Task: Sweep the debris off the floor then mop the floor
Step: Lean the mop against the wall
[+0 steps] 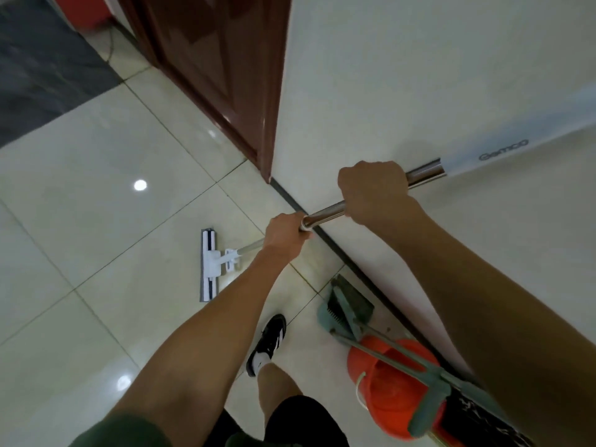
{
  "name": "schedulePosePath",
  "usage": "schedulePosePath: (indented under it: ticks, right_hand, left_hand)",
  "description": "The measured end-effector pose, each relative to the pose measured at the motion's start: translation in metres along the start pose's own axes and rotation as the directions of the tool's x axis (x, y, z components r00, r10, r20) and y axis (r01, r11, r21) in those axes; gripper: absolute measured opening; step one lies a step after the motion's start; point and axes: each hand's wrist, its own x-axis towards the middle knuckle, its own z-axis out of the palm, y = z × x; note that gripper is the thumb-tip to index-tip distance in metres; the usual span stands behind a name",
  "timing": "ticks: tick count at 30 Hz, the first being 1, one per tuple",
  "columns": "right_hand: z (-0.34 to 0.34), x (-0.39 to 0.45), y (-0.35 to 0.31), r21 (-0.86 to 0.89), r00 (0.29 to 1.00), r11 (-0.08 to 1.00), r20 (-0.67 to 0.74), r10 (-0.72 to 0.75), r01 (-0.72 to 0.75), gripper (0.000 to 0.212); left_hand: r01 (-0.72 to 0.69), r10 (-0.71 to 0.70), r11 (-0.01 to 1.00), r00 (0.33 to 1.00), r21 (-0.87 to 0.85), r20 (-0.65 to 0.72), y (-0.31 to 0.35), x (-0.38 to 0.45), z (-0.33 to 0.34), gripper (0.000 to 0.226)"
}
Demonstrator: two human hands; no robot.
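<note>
Head view shows both hands clamped on the mop handle; the left hand grips lower down the steel shaft, the right hand higher, just beside it; mopping looks to be the step in hand; to do it well, keep the mop head flat on the tiled floor, push in overlapping strokes, steer with the lower hand; the head lies ahead of and below the left hand; the dustpan and orange bucket sit beneath the right forearm.
</note>
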Motion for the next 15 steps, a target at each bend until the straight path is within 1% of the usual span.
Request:
schedulePosePath:
  ticks: [3, 5, 8, 10, 11, 13, 14, 15]
  right_hand:
    - [-0.015, -0.001, 0.014, -0.021, 1.0, 1.0, -0.022, -0.005, 0.004, 0.012]
    - [-0.023, -0.001, 0.022, -0.036, 0.998, 0.999, -0.066, -0.013, 0.01, 0.015]
    - [-0.031, 0.0, 0.031, -0.073, 0.988, 0.997, -0.154, -0.024, 0.013, 0.014]
    - [-0.032, 0.001, 0.035, -0.038, 0.968, 0.998, -0.242, -0.06, 0.052, 0.007]
    - [-0.031, 0.002, 0.037, -0.003, 0.945, 0.996, -0.317, -0.083, 0.087, 0.006]
    - [-0.028, 0.001, 0.039, 0.095, 0.882, 0.987, -0.465, -0.074, 0.132, 0.019]
    - [-0.024, -0.002, 0.04, 0.214, 0.854, 0.966, -0.52, -0.012, 0.144, 0.023]
    - [-0.019, -0.006, 0.039, 0.393, 0.841, 0.91, -0.531, 0.106, 0.134, 0.026]
  left_hand:
    - [0.003, -0.004, 1.0, 1.0, -0.024, -0.012, 0.016, 0.009, -0.005, 0.032]
    - [-0.01, 0.009, 1.0, 0.999, -0.012, -0.031, 0.027, 0.014, -0.01, 0.035]
    - [-0.03, 0.031, 0.999, 0.997, 0.021, -0.066, 0.047, 0.028, -0.021, 0.039]
    - [-0.038, 0.037, 0.999, 0.995, -0.004, -0.096, 0.063, 0.039, -0.033, 0.039]
    - [-0.039, 0.036, 0.999, 0.994, -0.026, -0.103, 0.069, 0.045, -0.038, 0.039]
    - [-0.029, 0.026, 0.999, 0.996, -0.028, -0.089, 0.074, 0.054, -0.047, 0.037]
    - [-0.022, 0.02, 1.0, 0.997, -0.021, -0.078, 0.075, 0.056, -0.05, 0.035]
    - [-0.028, 0.027, 0.999, 0.997, -0.017, -0.07, 0.073, 0.058, -0.052, 0.034]
